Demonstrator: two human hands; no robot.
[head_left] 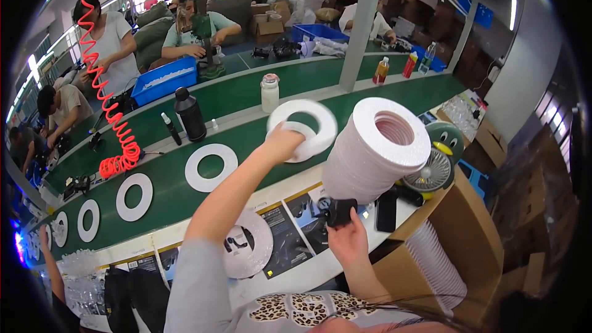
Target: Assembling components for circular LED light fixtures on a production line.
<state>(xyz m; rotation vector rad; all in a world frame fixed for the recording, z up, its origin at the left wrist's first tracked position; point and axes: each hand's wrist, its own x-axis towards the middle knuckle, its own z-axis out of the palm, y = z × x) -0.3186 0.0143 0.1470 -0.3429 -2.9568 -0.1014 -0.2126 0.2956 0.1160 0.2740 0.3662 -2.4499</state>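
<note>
My left hand (282, 143) reaches out over the green belt, its fingers closed on a flat white ring (322, 139). The ring is smeared by motion, and a second ring may lie with it; I cannot tell. Close to the table edge, my right hand (349, 235) grips a small black cylindrical part (341, 212), whose kind I cannot make out. Just beyond that part rises a tall stack of white rings (354, 169). Another white ring (260, 245) lies on the table beside my left forearm, partly hidden by it.
Several white rings (211, 168) lie spaced along the green conveyor belt (166, 176). A black bottle (189, 114) and a white jar (269, 92) stand beyond. To the right are a phone (386, 211), a small fan (428, 169) and an open cardboard box (472, 234). Co-workers sit opposite.
</note>
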